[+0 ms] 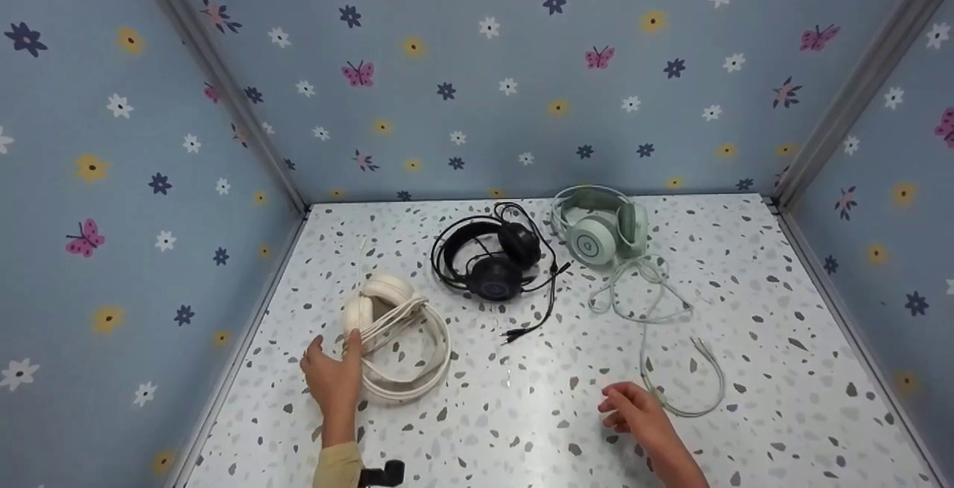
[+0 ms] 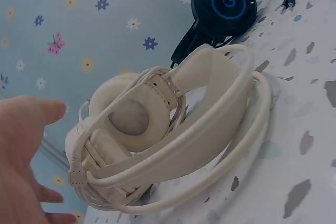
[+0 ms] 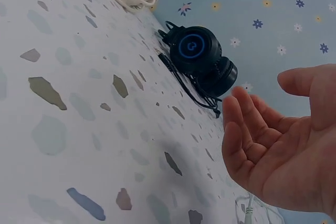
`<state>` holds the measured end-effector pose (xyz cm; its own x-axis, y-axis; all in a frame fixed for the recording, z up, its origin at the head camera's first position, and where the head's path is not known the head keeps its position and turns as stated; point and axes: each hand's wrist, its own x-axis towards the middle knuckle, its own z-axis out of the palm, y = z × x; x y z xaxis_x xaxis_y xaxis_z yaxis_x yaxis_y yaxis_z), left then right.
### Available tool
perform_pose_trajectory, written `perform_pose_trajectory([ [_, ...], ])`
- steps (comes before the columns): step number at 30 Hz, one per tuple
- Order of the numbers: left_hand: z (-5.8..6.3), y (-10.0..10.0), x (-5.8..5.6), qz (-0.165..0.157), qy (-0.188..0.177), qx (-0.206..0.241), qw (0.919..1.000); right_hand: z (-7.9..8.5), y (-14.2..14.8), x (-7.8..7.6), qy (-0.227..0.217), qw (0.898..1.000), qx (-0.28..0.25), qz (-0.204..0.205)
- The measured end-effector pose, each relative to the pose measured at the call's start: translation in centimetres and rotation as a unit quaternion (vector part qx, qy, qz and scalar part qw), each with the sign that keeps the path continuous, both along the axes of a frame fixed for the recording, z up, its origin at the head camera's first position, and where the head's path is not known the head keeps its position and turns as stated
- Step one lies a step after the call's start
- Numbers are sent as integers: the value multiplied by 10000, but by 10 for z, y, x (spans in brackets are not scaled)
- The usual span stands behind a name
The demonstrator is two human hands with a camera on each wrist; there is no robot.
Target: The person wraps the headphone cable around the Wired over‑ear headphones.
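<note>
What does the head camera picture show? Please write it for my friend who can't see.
A left hand is beside white headphones on a speckled table, and a right hand is near the cord of pale green headphones. Black headphones lie between the other two, with a flowery blue wall behind.

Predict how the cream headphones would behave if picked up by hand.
The cream headphones would probably hold shape, since the tubular hoops curve smoothly. Their thin cable, bundled across the earcups, might slip and dangle. Those bulky earcups could make that side dip.
</note>
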<state>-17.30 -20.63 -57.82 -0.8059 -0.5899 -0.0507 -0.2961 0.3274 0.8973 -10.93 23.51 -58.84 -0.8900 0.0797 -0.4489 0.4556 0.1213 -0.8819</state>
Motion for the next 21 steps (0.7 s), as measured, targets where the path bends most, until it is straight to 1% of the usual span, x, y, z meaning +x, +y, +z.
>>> perform_pose_trajectory([
  [1, 1, 7, 6, 99, 450, -78, 9989, -1, -1, 0, -9, 10000, 36, 31],
  [2, 2, 14, 11, 33, 871, -59, 9962, -2, -3, 0, -21, 10000, 63, 64],
  [3, 3, 22, 17, -190, 1228, 76, 9922, -2, -5, -1, -16, 9999, 109, 107],
  [4, 3, 30, 21, -531, 1451, 274, 9876, -3, -6, -2, 14, 9997, 193, 150],
  [5, 3, 38, 26, -920, 1539, 485, 9826, -3, -8, -4, 71, 9993, 305, 221],
  [7, 0, 55, 33, -1710, 1446, 849, 9709, -2, -12, -8, 281, 9975, 538, 365],
  [9, 0, 72, 40, -2352, 1250, 1040, 9582, 0, -16, -13, 511, 9949, 720, 488],
  [11, 2, 88, 46, -2786, 1059, 1138, 9477, 2, -21, -19, 873, 9899, 913, 648],
  [13, 6, 102, 50, -3138, 907, 1231, 9371, 4, -28, -26, 1305, 9821, 1094, 807],
  [14, 8, 109, 52, -3309, 830, 1276, 9313, 6, -33, -31, 1560, 9762, 1219, 891],
  [15, 10, 115, 53, -3463, 779, 1313, 9256, 8, -38, -36, 1866, 9679, 1366, 987],
  [17, 9, 124, 55, -3678, 607, 1386, 9175, 13, -49, -50, 2510, 9448, 1734, 1197],
  [18, 8, 128, 55, -3750, 559, 1416, 9144, 16, -55, -59, 2834, 9307, 1920, 1290],
  [20, 5, 134, 56, -3847, 482, 1456, 9102, 21, -69, -80, 3451, 8963, 2374, 1455],
  [21, 3, 136, 56, -3865, 441, 1473, 9094, 24, -75, -92, 3715, 8782, 2601, 1519],
])
